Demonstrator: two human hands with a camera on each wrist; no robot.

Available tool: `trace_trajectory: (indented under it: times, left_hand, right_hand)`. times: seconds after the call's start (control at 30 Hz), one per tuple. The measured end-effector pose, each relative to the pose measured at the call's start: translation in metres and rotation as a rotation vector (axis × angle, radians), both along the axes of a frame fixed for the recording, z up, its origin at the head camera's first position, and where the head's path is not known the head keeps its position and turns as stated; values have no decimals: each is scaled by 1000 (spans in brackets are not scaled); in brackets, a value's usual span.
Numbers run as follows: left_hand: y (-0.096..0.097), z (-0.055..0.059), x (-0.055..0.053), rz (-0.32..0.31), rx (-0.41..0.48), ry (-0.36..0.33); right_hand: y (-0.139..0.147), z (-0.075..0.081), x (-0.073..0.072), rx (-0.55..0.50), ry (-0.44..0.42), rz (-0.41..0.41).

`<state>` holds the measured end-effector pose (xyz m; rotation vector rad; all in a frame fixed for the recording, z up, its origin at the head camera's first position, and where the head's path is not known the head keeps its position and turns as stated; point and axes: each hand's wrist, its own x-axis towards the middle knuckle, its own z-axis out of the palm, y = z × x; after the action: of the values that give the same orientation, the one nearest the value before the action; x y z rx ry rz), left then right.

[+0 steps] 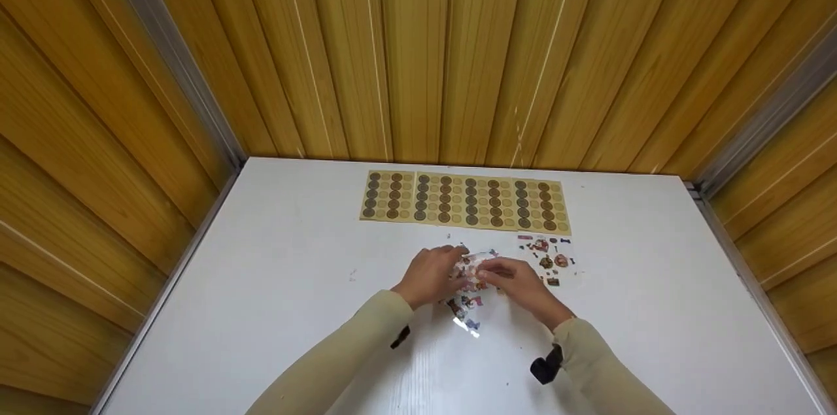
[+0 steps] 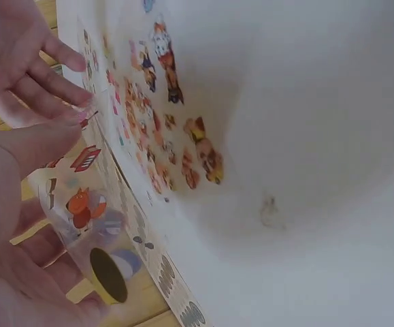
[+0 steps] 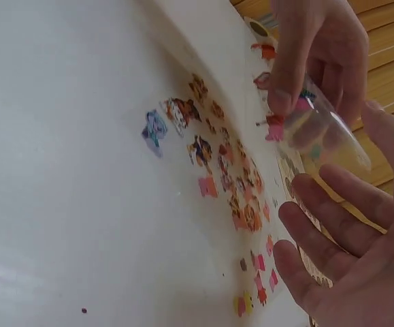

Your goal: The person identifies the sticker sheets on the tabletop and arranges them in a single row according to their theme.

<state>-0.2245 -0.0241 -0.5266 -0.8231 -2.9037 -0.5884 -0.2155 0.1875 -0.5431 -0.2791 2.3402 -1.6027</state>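
Note:
My left hand [image 1: 431, 274] grips a clear sticker sheet [image 2: 81, 177] between thumb and fingers. The sheet bends and carries a fox, a red piece and other small printed figures. Close by on its right, my right hand [image 1: 520, 281] has its fingers apart and loosely bent, with the fingertips [image 3: 304, 184] near the sheet's curled edge. Under both hands, another clear sheet of cartoon stickers [image 3: 224, 163] lies on the white table, partly hidden from above.
A row of tan cards with round brown and black discs [image 1: 464, 202] lies along the back of the table [image 1: 281, 258]. Another clear sticker sheet [image 1: 549, 261] lies right of the hands. Wood-patterned walls [image 1: 418, 55] enclose the table's back and sides.

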Motion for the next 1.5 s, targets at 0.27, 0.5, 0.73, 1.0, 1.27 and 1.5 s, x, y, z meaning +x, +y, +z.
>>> trace_trajectory:
  times: [0.27,0.5,0.73,1.0,1.27,1.5]
  left_hand:
    - [16,7,3,22,178,-175]
    - [4,5,-10,152,628,-549]
    - [-7,9,-20,137,934,-702]
    - [-10,8,-22,186,998,-652]
    - [-10,6,-19,148,941,-763]
    - [-6,2,-19,137,876,-727]
  right_hand:
    - [-4,14,-2,-115,29,-129]
    - [9,20,-3,-242,13,-140]
    - [21,16,-5,-181,1,-81]
    - [29,11,-5,-183,-79,-115]
    - [31,11,-9,-197,-25,-264]
    - [30,11,-10,-108,-13,-254]
